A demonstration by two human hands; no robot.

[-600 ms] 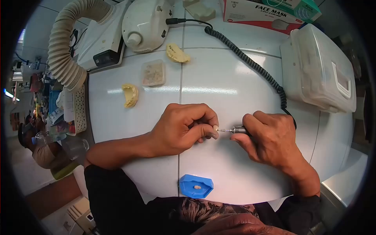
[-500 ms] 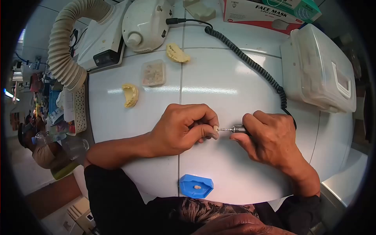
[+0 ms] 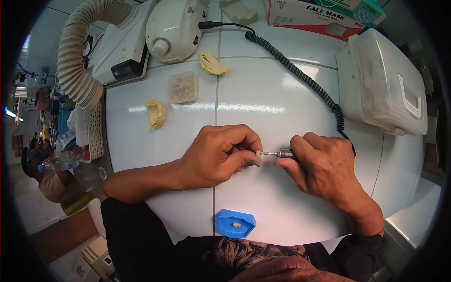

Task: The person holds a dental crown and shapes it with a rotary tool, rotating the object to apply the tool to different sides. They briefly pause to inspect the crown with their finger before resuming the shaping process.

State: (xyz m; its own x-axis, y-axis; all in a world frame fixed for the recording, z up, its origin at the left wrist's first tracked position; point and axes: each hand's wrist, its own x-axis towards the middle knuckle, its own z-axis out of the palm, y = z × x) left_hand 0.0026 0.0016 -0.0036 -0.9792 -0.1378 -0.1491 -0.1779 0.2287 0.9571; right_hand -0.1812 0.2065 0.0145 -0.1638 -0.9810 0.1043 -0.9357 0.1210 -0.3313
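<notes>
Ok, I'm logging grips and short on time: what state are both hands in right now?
Left hand: closed, pinching a small pale piece.
Right hand: closed around a metal handpiece.

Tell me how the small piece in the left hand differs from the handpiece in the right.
The small piece is tiny; the handpiece is far bigger. The small piece is pale; the handpiece's visible part is metallic grey. The left hand pinches the small piece at the fingertips; the right hand grips the handpiece in curled fingers. Both are held over the table.
</notes>
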